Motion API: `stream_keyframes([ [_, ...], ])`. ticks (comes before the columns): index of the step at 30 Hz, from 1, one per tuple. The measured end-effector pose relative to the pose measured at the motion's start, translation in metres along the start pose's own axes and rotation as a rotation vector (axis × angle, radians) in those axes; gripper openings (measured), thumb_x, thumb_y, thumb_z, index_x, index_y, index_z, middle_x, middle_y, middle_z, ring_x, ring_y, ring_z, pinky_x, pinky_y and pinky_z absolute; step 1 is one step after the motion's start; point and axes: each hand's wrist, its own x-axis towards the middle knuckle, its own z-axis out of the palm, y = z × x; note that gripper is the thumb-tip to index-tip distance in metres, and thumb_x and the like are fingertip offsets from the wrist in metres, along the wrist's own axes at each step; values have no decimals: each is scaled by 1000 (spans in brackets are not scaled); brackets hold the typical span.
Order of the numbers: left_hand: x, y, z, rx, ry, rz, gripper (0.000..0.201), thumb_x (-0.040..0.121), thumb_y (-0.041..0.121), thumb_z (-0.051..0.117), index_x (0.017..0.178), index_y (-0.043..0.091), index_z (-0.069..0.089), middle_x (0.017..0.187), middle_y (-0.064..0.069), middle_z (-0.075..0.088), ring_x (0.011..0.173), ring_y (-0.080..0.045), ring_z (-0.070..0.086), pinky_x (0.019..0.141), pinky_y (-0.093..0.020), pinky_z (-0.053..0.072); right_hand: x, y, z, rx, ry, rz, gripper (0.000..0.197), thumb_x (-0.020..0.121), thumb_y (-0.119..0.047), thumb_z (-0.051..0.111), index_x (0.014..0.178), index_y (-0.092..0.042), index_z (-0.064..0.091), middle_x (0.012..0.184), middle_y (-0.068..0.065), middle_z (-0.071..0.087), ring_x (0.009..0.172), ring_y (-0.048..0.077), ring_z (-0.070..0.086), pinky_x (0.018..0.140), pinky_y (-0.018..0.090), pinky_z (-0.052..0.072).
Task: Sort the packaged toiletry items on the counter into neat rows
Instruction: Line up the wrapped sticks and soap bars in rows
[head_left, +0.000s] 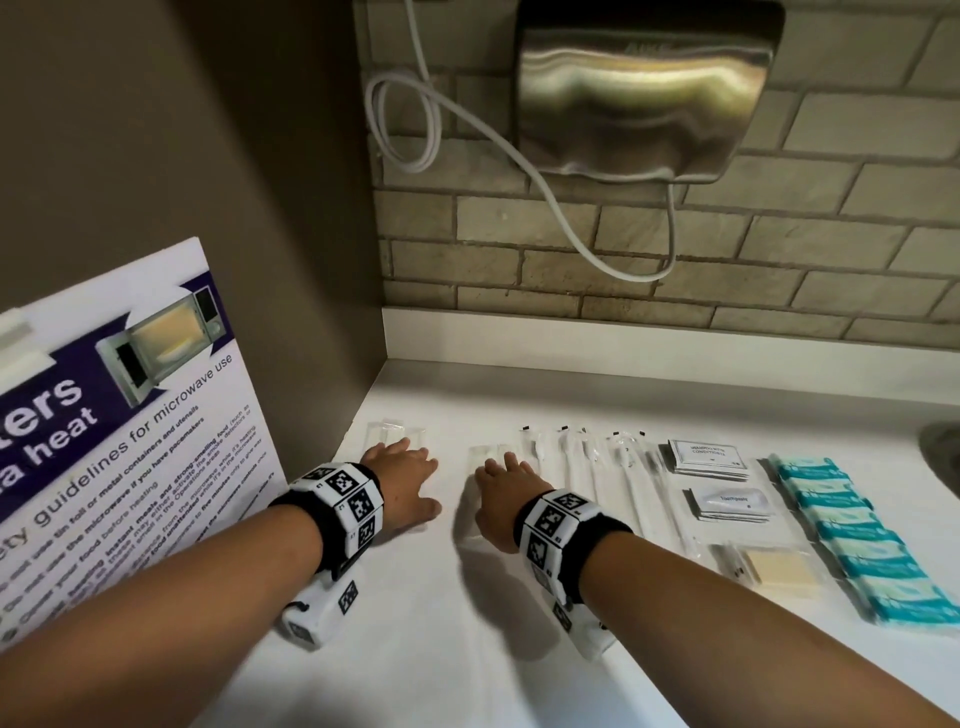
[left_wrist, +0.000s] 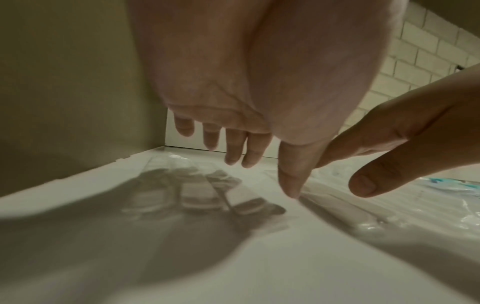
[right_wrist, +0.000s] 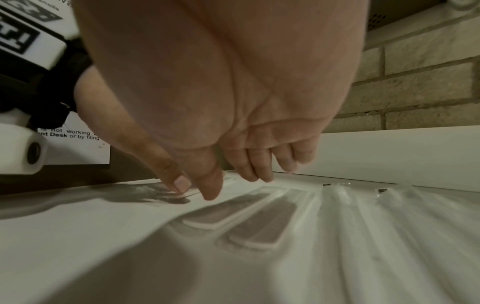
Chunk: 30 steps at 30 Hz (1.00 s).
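Note:
On the white counter (head_left: 467, 649) my left hand (head_left: 405, 475) lies open, palm down, over clear packets (head_left: 396, 432) near the left wall. In the left wrist view the left hand's fingers (left_wrist: 233, 152) hang just above a clear packet (left_wrist: 197, 185). My right hand (head_left: 506, 478) is also open over another pair of clear packets (head_left: 485, 454); they hold flat white strips (right_wrist: 241, 216). To the right lie toothbrush packets (head_left: 576, 467), shampoo sachets (head_left: 709, 457), toothpaste sachets (head_left: 732, 503), a beige bar in a wrapper (head_left: 782, 571) and a column of teal packets (head_left: 857, 540).
A microwave safety sign (head_left: 130, 426) leans against the left side wall. A steel hand dryer (head_left: 644, 93) with a looped white cable (head_left: 561, 208) hangs on the brick wall behind. A sink rim (head_left: 943, 457) shows at the far right.

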Motion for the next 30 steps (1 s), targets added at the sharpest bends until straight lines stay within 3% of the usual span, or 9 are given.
stream_keyframes([
  [3, -2, -10, 5, 36, -32, -31, 56, 94, 50, 42, 138, 16, 40, 161, -1, 17, 150, -27, 2, 120, -45, 5, 2, -7, 3, -63, -44, -8, 53, 95, -19, 44, 144, -2, 33, 150, 12, 33, 144, 34, 18, 117, 41, 21],
  [10, 0, -4, 9, 12, -43, 43, 64, 94, 49, 42, 151, 23, 26, 162, 6, 12, 150, -22, -2, 121, -46, -2, 8, -9, 7, -27, -55, -2, 53, 95, -21, 46, 144, -5, 34, 150, 9, 33, 145, 33, 17, 118, 41, 20],
  [19, 3, -2, 12, -67, 8, 82, 72, 87, 56, 53, 149, 29, 30, 160, 11, 19, 150, -19, 6, 120, -43, 1, 9, -5, 9, 40, -36, -17, 52, 93, -20, 43, 143, -5, 36, 148, 11, 36, 144, 33, 21, 117, 43, 23],
  [30, -1, 0, 10, -100, 39, 78, 69, 88, 53, 54, 149, 28, 32, 159, 11, 23, 150, -18, 8, 121, -43, 2, 8, -9, 5, 31, -41, -26, 52, 95, -23, 42, 143, -3, 37, 149, 13, 35, 144, 35, 20, 117, 43, 23],
])
